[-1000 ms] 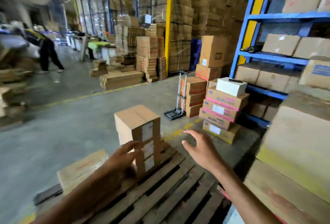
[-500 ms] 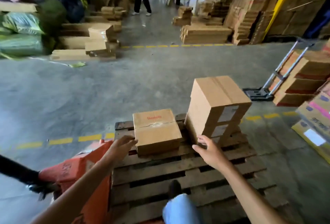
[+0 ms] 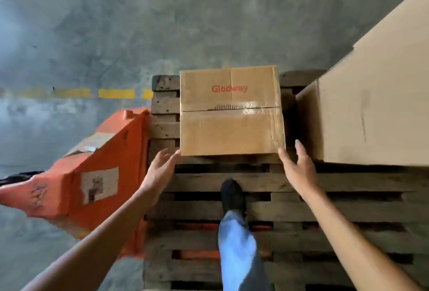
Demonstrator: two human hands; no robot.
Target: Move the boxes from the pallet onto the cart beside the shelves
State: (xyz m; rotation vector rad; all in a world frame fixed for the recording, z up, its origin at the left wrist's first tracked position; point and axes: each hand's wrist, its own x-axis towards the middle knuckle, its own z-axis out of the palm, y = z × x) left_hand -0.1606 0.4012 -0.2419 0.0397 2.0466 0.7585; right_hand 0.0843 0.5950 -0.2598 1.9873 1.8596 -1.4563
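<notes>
Two hands, left hand (image 3: 160,170) at seven o'clock and right hand (image 3: 299,170) at five, are flanking the small box (image 3: 232,114) (fingers spread, fingertips touching its corners) on the pallet (image 3: 325,211).

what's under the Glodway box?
The Glodway box sits on the wooden pallet; slats show at its left, right and near edges. The boards directly beneath are covered. Left hand and right hand flank its near corners, open.
</notes>
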